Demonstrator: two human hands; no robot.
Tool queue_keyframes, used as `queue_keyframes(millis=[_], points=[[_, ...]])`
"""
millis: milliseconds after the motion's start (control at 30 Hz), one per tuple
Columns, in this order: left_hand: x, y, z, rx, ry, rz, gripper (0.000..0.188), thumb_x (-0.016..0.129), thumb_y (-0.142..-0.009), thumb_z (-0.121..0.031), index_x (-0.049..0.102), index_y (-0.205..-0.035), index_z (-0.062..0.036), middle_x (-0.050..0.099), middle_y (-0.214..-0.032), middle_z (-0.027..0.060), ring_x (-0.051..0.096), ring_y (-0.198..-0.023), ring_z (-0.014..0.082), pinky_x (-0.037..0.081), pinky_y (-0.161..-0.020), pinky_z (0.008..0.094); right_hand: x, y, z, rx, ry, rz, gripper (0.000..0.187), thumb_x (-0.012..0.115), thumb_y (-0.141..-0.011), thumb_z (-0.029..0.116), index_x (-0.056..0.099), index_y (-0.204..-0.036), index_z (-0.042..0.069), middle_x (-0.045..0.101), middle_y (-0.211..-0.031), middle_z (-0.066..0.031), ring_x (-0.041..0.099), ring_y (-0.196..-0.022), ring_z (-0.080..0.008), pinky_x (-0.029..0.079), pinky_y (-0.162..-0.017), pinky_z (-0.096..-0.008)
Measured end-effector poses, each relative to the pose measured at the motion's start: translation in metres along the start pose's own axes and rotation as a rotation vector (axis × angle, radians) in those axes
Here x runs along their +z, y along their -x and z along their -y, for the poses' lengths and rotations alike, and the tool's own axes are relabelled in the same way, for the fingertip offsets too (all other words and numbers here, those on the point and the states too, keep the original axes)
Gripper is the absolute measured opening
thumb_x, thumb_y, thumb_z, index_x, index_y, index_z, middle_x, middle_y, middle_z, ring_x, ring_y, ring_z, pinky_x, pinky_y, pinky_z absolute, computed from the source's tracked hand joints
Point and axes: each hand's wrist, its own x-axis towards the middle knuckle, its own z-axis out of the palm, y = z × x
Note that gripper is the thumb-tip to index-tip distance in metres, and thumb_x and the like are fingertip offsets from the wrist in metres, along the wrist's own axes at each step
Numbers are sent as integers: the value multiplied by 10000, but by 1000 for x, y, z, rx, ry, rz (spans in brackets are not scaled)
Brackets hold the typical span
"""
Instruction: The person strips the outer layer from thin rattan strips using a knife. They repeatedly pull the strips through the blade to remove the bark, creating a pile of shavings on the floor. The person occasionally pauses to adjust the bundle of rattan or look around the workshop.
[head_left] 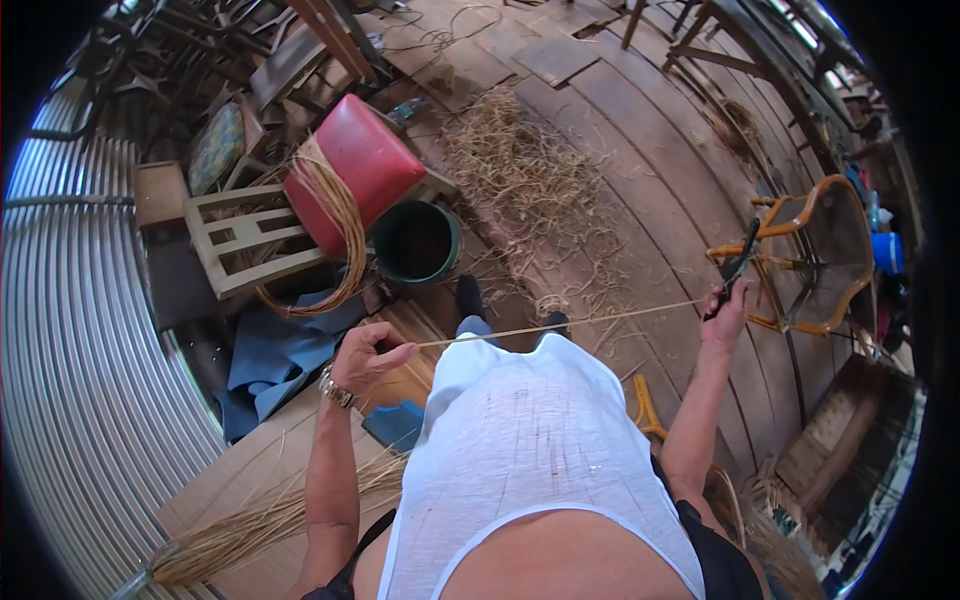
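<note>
A person seen from above stretches a thin, pale cane strand [560, 322] tight between both hands, in front of their white shirt.

The left hand [368, 357] is closed, pinching one end of the strand between thumb and fingers; a metal wristwatch [336, 388] sits on that wrist. From this hand the strand runs straight across to the right hand [724, 318], rising slightly on the way. The right hand is closed around the strand's other end and also grips a dark knife [741, 262], whose blade points up and away from the hand.

Just beyond the right hand stands an orange-brown cane chair frame [812, 252], tilted on the wooden plank floor [640, 150]. Beyond the left hand sits a dark green bucket [417, 241], and next to it a red cushioned seat [362, 165] rests on a pale wooden chair frame [240, 243] with a coil of cane [340, 225] draped across it. Loose cane shavings [530, 180] are scattered over the floor beyond the strand. Below the left hand lies blue cloth [275, 365], and nearer the person, beside the left forearm, a bundle of long pale cane strips [250, 525] lies on a board. A corrugated metal wall [80, 380] curves along the far left.
</note>
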Motion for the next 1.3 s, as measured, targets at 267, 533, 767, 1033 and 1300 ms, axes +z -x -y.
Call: queue_keyframes(millis=[267,533,767,1033,1300], points=[[-10,5,24,-64,62,-38,250,795,-773,-230,648,-758,-29,551,-645,-62,457,-597,25,378,-526,195,0,-10,-11,-14,123,-3,262,530,-963,383,505,-911,127,539,-676,-26,442,-457,-80,325,-397,-201],[-19,7,30,-98,57,-73,244,779,-795,-238,639,-754,-42,542,-653,-68,439,-597,20,364,-520,196,5,-17,-36,55,413,0,243,518,-973,367,501,-877,145,529,-635,-2,436,-435,-51,321,-374,-188],[-31,1,42,-179,23,-67,249,774,-785,-248,672,-813,-23,592,-677,-25,493,-618,55,416,-570,229,-3,-26,-59,41,593,77,259,494,-983,362,506,-868,129,512,-612,10,432,-416,-51,317,-360,-200],[-85,-21,78,51,-299,-467,138,677,-871,-164,644,-843,-33,595,-679,33,514,-620,87,429,-558,263,31,-13,-79,130,918,275,224,520,-973,292,529,-875,90,481,-604,7,434,-406,-61,308,-337,-230],[-276,5,122,246,-545,-1305,227,573,-957,-282,635,-932,-66,579,-728,32,546,-679,129,465,-640,313,106,-25,-49,-74,1320,555,281,514,-959,300,533,-883,29,526,-628,-73,541,-517,-139,425,-503,-334]])
